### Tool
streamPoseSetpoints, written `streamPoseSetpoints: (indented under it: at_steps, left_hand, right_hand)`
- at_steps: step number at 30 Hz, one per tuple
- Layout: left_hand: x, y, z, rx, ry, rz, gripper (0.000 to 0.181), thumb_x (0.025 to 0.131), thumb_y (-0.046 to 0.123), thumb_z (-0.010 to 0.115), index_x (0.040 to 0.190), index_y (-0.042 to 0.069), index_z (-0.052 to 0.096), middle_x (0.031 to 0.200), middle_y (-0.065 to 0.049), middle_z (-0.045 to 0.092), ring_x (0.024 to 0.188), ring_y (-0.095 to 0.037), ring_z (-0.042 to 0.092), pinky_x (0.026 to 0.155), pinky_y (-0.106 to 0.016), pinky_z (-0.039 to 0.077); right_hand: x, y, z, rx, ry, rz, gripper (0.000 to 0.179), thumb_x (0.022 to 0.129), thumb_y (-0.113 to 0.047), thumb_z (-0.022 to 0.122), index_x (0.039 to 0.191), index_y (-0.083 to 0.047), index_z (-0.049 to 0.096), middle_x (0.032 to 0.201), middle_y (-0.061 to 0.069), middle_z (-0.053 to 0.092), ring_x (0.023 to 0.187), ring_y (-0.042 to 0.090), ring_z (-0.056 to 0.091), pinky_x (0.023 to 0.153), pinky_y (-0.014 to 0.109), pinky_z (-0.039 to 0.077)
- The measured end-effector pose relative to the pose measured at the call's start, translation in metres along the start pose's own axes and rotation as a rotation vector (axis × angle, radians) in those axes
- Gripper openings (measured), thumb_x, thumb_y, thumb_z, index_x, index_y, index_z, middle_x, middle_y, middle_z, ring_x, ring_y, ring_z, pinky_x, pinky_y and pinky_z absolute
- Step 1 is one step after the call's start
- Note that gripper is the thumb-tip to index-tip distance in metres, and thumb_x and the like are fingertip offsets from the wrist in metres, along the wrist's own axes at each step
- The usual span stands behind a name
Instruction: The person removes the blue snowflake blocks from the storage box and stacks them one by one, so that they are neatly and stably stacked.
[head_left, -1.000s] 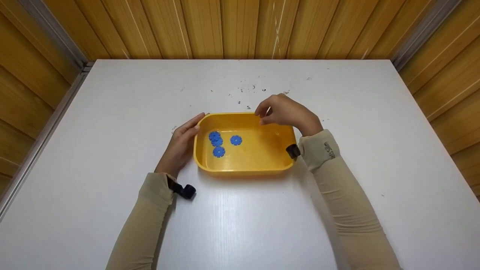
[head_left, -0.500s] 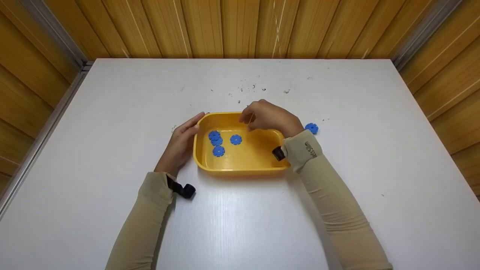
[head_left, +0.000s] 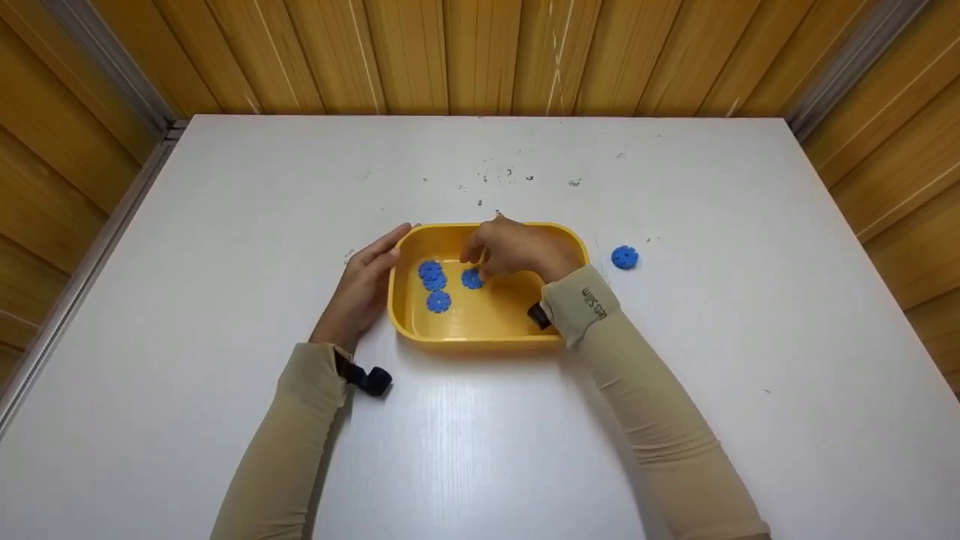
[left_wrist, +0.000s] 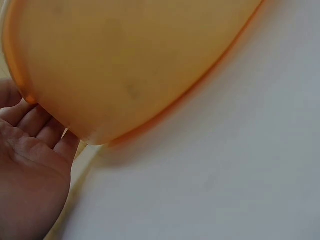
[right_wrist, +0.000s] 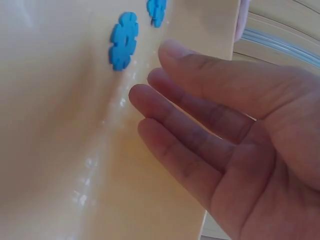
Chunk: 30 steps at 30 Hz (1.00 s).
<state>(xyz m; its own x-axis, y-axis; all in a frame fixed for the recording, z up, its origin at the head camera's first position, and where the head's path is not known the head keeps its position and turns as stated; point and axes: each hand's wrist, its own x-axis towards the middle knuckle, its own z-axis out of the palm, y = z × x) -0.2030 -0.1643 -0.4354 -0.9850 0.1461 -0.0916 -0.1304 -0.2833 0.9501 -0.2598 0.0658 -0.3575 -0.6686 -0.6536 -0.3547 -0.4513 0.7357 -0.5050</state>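
A shallow yellow plastic bin (head_left: 480, 343) stands mid-table with several blue notched discs inside. My left hand (head_left: 364, 281) grips its left end, thumb at the rim and fingers along the outer wall; the left wrist view shows this hand (left_wrist: 32, 165) against the bin's wall (left_wrist: 125, 75). Inside the bin, my right hand (head_left: 514, 247) hovers by a single blue disc (head_left: 472, 279). In the right wrist view the fingers of this hand (right_wrist: 225, 135) are extended and hold nothing, a little apart from the nearest disc (right_wrist: 123, 41). More discs (head_left: 433, 276) overlap near the left wall, with another disc (head_left: 439, 301) below them.
A blue disc (head_left: 625, 257) lies on the white table (head_left: 720, 322), right of the bin. Small dark marks (head_left: 510, 174) speckle the tabletop behind the bin. A wood-patterned wall (head_left: 480, 56) borders the far edge.
My right hand has moved left and down into the bin, towards the single disc. The disc on the table, hidden at first, now shows beyond my right wrist. My left hand stays put.
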Motion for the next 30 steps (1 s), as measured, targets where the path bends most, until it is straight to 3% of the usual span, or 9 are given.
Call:
streamPoseSetpoints:
  at_steps: [8,17,30]
  left_hand:
    - [0.001,0.0,0.0,0.003,0.004,0.006,0.046,0.099,0.012,0.047,0.145,0.012,0.044,0.15,0.0,0.044,0.142,-0.011,0.034,0.118,-0.029,0.026]
    - [0.002,0.001,0.001,0.012,0.017,-0.004,0.045,0.099,0.011,0.047,0.144,0.012,0.045,0.15,0.0,0.045,0.143,-0.01,0.032,0.12,-0.029,0.023]
    - [0.001,0.001,0.0,0.017,0.006,-0.005,0.046,0.099,0.013,0.047,0.145,0.012,0.044,0.15,0.0,0.044,0.143,-0.01,0.033,0.119,-0.029,0.025]
  right_hand:
    - [0.002,-0.006,0.003,0.033,-0.039,0.073,0.037,0.085,-0.004,0.07,0.12,-0.012,0.068,0.118,0.005,0.066,0.106,0.022,0.059,0.101,0.034,0.05]
    - [0.002,-0.014,0.007,-0.048,-0.029,0.101,0.033,0.084,-0.004,0.071,0.116,-0.013,0.07,0.112,0.004,0.065,0.102,0.022,0.056,0.1,0.035,0.05]
    - [0.003,-0.016,0.016,-0.165,0.009,0.069,0.016,0.082,-0.009,0.074,0.095,-0.011,0.067,0.091,0.003,0.062,0.09,0.021,0.055,0.08,0.03,0.048]
